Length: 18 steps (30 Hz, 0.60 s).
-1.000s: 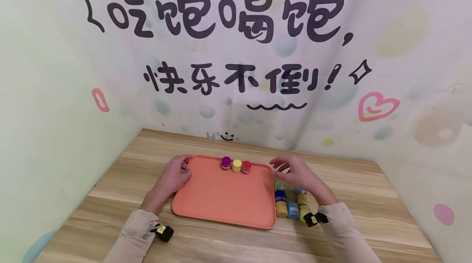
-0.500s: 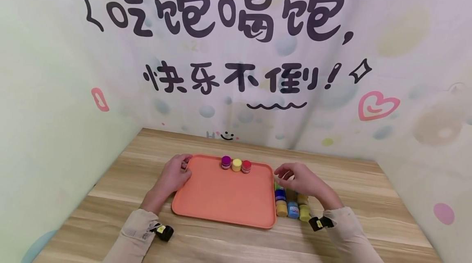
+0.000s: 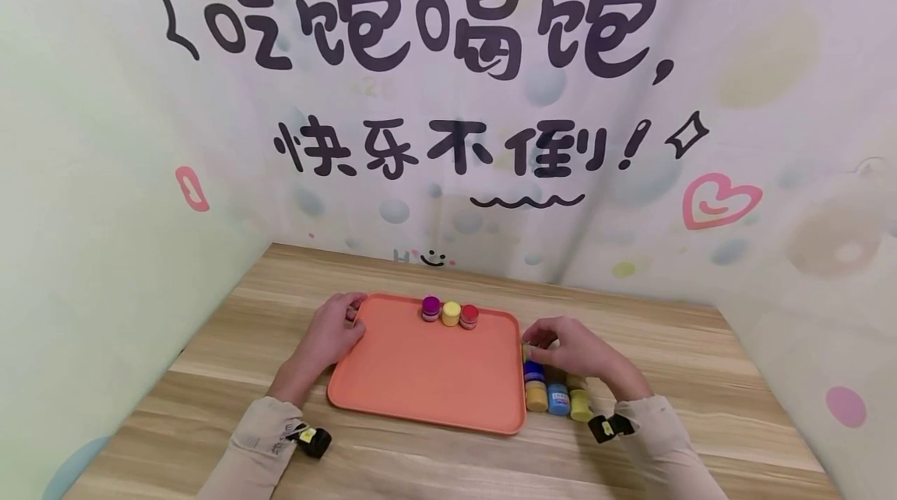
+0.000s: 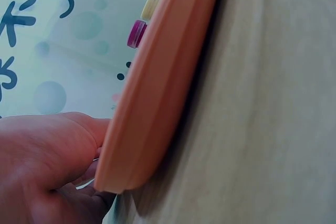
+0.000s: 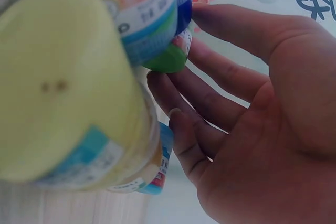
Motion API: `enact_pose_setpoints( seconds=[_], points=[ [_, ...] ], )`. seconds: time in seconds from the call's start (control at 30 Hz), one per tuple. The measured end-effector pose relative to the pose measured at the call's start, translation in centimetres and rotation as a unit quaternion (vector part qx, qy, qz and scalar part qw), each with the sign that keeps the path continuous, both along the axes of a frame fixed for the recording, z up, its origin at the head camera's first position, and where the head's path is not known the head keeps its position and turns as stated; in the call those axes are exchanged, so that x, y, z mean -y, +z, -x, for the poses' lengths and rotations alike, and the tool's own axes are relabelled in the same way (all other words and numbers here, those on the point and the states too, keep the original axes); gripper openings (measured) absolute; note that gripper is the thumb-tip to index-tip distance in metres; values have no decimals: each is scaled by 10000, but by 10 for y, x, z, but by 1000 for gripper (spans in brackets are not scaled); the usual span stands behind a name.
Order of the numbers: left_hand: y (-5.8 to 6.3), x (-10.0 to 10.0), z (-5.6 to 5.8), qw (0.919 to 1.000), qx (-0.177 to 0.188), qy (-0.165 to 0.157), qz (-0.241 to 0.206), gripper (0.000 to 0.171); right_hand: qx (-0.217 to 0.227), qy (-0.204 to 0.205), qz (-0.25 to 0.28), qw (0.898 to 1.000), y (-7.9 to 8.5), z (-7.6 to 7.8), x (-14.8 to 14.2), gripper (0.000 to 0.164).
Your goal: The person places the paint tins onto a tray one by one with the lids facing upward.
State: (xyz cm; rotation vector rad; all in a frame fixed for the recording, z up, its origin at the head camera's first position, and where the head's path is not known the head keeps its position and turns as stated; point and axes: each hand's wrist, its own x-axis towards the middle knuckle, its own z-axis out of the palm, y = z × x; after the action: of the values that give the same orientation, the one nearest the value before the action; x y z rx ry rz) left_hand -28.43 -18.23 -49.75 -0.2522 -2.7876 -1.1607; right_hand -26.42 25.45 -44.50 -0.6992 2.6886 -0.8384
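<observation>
On the table lies an orange tray (image 3: 420,375). My left hand (image 3: 336,335) grips its far left corner, thumb at the rim; the left wrist view shows fingers partly hidden behind the edge. Purple (image 3: 430,308), pale yellow (image 3: 452,314) and red (image 3: 469,318) paint jars stand in a row along the tray's far side. Just right of the tray, my right hand (image 3: 575,346) pinches a green paint jar (image 5: 170,60), its thumb and fingers around it. Against that jar sits a dark blue paint jar (image 3: 534,371), close to the thumb tip.
Several more paint jars crowd below the right hand: ochre (image 3: 536,397), light blue (image 3: 558,400) and yellow-green (image 3: 580,405). Another blue-capped jar (image 5: 157,174) shows in the right wrist view, behind the yellow one. A printed curtain (image 3: 392,212) hangs behind the wooden table (image 3: 280,282).
My right hand has moved down and slightly right from beside the tray's far right corner, and its fingers have come together around the green jar. The left hand stays in place.
</observation>
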Motion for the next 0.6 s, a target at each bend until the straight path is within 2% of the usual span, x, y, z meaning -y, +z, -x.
enact_pose_setpoints(
  seconds=[0.47, 0.6],
  points=[
    [0, -1, -2, 9999, 119, 35, 49, 48, -18, 188, 26, 9998, -6, 0, 2, 20],
    [1, -1, -1, 9999, 111, 28, 45, 48, -104, 379, 138, 9991, -7, 1, 0, 21]
  ],
)
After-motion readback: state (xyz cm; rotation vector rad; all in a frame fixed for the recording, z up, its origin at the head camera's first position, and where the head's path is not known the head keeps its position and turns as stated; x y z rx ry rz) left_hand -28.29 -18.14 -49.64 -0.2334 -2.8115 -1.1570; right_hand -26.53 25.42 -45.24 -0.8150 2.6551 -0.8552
